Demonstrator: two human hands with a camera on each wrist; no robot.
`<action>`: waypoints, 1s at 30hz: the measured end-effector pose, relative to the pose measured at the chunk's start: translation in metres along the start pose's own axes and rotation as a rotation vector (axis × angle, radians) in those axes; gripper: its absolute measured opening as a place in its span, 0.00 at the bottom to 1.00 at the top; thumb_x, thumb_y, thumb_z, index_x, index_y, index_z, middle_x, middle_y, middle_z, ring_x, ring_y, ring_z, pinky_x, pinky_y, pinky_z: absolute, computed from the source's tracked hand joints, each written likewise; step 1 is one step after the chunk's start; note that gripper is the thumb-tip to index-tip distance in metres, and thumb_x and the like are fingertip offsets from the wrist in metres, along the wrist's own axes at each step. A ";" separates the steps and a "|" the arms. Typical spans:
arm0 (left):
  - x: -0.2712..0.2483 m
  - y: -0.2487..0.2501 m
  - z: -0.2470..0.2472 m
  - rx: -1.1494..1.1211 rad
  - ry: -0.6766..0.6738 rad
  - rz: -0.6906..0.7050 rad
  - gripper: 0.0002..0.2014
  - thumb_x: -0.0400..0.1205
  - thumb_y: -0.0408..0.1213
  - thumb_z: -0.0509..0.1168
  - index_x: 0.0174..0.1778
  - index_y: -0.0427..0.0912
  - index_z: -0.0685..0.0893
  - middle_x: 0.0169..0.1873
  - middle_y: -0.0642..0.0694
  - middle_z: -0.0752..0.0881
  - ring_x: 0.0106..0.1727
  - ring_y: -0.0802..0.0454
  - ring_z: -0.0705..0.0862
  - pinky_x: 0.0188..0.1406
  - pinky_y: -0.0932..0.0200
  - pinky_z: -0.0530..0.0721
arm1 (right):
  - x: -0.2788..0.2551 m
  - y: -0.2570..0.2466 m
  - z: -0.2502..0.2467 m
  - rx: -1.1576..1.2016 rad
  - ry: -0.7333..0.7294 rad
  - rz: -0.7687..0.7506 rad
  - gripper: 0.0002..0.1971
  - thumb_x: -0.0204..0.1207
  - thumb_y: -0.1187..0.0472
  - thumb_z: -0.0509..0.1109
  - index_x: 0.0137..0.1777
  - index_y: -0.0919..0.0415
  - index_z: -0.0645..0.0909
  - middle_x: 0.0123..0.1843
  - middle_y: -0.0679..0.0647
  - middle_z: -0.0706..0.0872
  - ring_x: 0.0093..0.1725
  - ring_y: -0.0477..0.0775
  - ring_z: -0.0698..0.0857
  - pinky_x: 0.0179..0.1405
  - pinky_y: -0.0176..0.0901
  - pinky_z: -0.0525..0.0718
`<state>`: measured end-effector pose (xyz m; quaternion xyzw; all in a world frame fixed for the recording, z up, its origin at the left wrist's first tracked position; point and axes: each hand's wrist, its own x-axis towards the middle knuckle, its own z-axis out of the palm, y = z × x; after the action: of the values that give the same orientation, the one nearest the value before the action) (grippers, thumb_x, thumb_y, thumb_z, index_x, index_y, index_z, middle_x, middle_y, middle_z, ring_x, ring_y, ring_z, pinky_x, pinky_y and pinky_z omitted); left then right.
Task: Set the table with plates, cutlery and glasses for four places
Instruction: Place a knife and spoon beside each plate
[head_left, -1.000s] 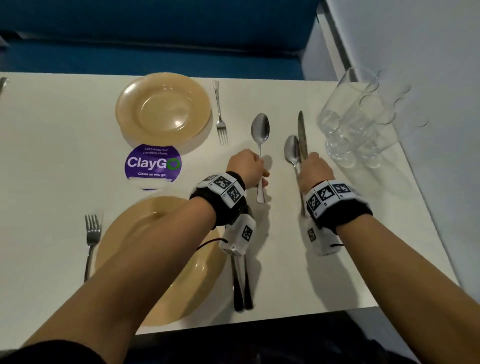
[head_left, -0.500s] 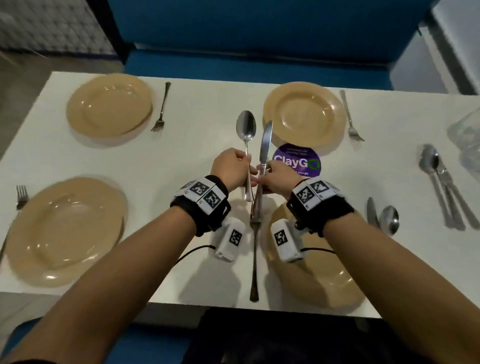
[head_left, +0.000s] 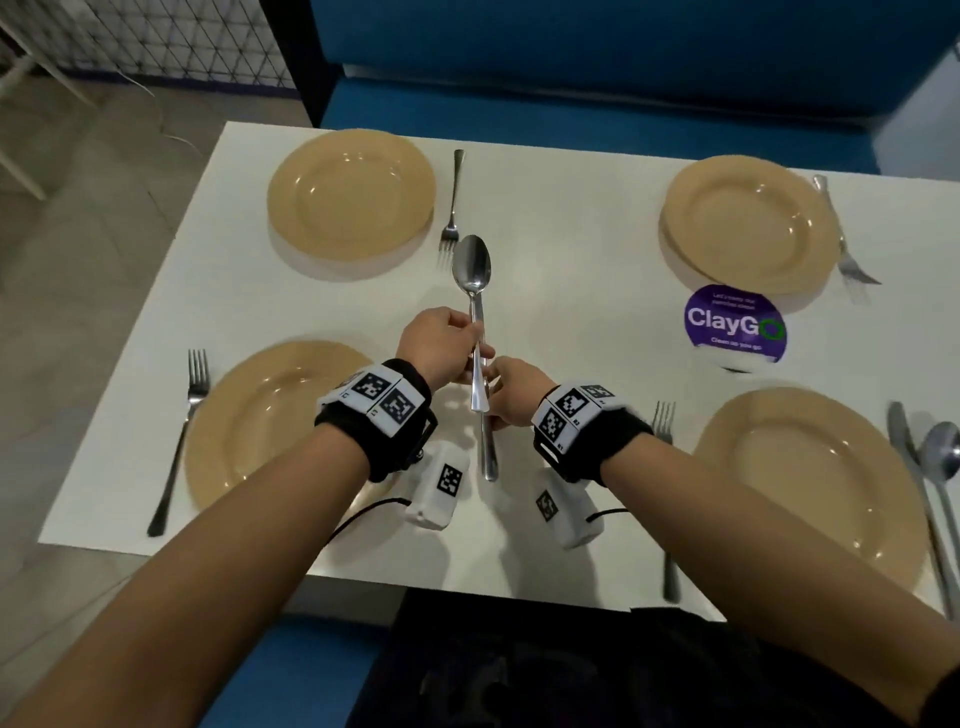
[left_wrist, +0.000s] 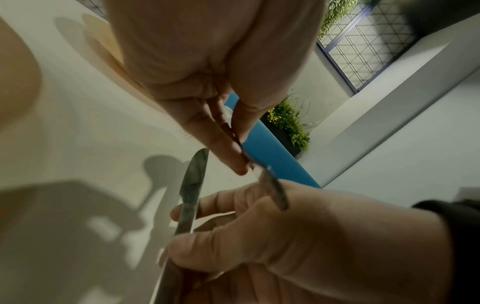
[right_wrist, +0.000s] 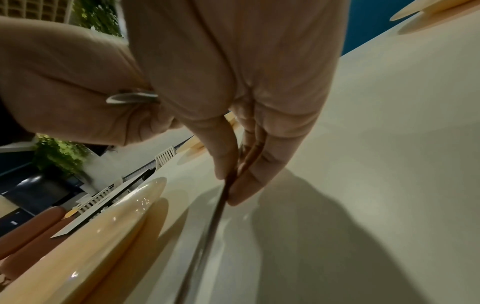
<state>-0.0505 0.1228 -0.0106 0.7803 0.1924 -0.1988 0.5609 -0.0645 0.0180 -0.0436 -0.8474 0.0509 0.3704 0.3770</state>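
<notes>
Both hands are holding cutlery over the middle of the table's (head_left: 561, 244) near half.

The left hand (head_left: 434, 345) is pinching a spoon (head_left: 474, 291) by its handle between thumb and fingers; the spoon's long axis is running away from the person, bowl pointing to the far side, handle end toward the near edge. The right hand (head_left: 511, 392) is pinching a knife (left_wrist: 191, 191) with thumb and curled fingers, its long axis lying almost parallel to the spoon, blade tip pointing away and handle (head_left: 488, 452) hanging toward the near edge. Both pieces are sitting between the two near plates (head_left: 260, 421) (head_left: 810, 483), just right of the left one.
</notes>
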 end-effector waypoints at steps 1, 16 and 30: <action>0.002 -0.004 -0.009 0.023 -0.016 0.001 0.05 0.85 0.35 0.61 0.50 0.37 0.78 0.36 0.42 0.89 0.28 0.47 0.86 0.22 0.62 0.83 | 0.002 -0.006 0.007 -0.006 0.010 0.008 0.14 0.76 0.67 0.67 0.61 0.69 0.75 0.56 0.66 0.86 0.53 0.66 0.88 0.55 0.58 0.87; 0.001 -0.042 -0.046 0.044 -0.165 -0.024 0.07 0.82 0.32 0.65 0.38 0.40 0.80 0.36 0.39 0.88 0.32 0.45 0.88 0.37 0.52 0.90 | 0.008 -0.010 0.041 -0.086 0.253 0.123 0.19 0.68 0.64 0.77 0.58 0.62 0.79 0.56 0.58 0.85 0.54 0.58 0.85 0.46 0.42 0.82; -0.014 -0.044 -0.026 0.599 -0.042 0.153 0.16 0.79 0.46 0.69 0.54 0.37 0.85 0.45 0.40 0.90 0.52 0.45 0.88 0.57 0.52 0.83 | -0.002 0.001 0.005 0.536 0.398 0.135 0.09 0.73 0.64 0.75 0.33 0.65 0.84 0.34 0.61 0.87 0.38 0.61 0.89 0.50 0.53 0.89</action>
<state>-0.0832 0.1590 -0.0307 0.9187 0.0543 -0.2200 0.3233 -0.0690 0.0204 -0.0449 -0.7686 0.2752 0.1955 0.5435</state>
